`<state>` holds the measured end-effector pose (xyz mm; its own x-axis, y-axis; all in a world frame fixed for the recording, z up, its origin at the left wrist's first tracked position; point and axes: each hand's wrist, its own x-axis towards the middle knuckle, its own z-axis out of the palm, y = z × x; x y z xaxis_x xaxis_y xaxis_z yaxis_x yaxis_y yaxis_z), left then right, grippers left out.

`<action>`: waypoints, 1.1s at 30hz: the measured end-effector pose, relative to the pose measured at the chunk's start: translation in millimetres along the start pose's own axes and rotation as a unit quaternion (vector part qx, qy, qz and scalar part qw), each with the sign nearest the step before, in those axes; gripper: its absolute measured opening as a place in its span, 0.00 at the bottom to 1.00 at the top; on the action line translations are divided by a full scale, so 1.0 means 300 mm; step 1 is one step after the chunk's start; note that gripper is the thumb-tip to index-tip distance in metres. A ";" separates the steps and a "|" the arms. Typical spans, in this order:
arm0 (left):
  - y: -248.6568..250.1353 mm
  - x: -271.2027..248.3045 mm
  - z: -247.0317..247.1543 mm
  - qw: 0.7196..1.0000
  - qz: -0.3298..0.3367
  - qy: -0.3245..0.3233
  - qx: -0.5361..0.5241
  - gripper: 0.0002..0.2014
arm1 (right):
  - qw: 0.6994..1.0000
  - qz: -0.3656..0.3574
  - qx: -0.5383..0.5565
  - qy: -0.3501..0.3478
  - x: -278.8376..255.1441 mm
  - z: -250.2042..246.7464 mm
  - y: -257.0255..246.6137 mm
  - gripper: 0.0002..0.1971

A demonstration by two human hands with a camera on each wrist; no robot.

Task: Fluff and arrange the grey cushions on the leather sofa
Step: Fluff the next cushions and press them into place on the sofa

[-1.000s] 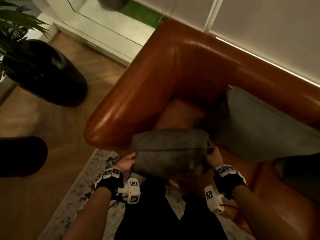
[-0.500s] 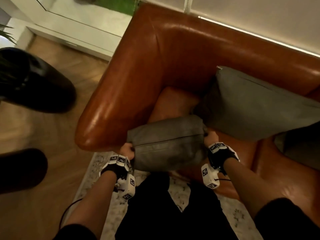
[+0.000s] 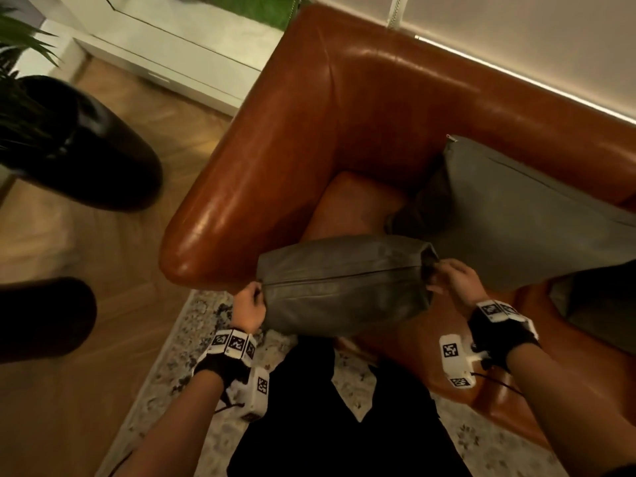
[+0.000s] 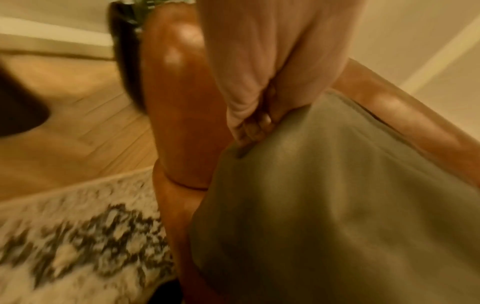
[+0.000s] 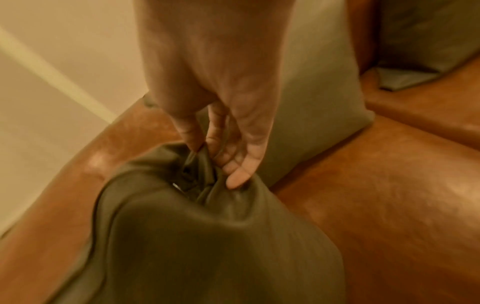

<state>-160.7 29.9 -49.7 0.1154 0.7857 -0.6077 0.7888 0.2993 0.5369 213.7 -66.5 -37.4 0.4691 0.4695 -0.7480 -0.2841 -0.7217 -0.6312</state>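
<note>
Right wrist alone shows fingers [image 5: 235, 164] bunching the cushion [image 5: 207, 246] corner.

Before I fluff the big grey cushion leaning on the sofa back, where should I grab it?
Judging by its pose, take the big cushion by its two side edges, reaching from the front: it leans broad-face out against the sofa back, seam along the top.

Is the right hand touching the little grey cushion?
Touching. In the right wrist view, the right hand has its fingers pinching the bunched end of the small grey cushion.
</note>
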 end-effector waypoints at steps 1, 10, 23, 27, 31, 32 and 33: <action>-0.003 -0.019 -0.002 0.999 -0.013 0.031 -0.017 0.12 | 0.999 0.008 0.035 0.006 -0.011 -0.020 -0.003 0.07; -0.007 -0.035 -0.013 0.924 -0.144 0.234 -0.265 0.17 | 0.987 0.108 0.053 0.106 -0.005 -0.149 0.178 0.14; 0.084 0.021 -0.118 0.868 -0.188 -0.041 -0.458 0.17 | 0.990 0.113 0.049 0.062 -0.100 -0.112 0.172 0.18; 0.131 0.016 -0.107 0.818 -0.230 -0.076 -0.522 0.21 | 0.971 0.128 0.201 -0.001 -0.204 -0.206 0.094 0.11; 0.144 0.057 -0.124 0.913 -0.219 -0.001 -0.345 0.30 | 0.964 0.086 0.249 -0.025 -0.360 -0.136 -0.066 0.15; 0.152 0.048 -0.123 0.927 -0.179 0.003 -0.330 0.30 | 0.962 0.061 0.262 -0.050 -0.393 -0.114 -0.104 0.14; 0.174 0.028 -0.118 0.937 -0.127 -0.014 -0.326 0.30 | 0.961 0.033 0.268 -0.059 -0.416 -0.080 -0.134 0.13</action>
<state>-139.9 71.3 -6.1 -0.0031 0.6321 -0.7749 0.2570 0.7493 0.6103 186.7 -108.4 86.3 0.3456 0.5092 -0.7882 -0.7147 -0.4015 -0.5727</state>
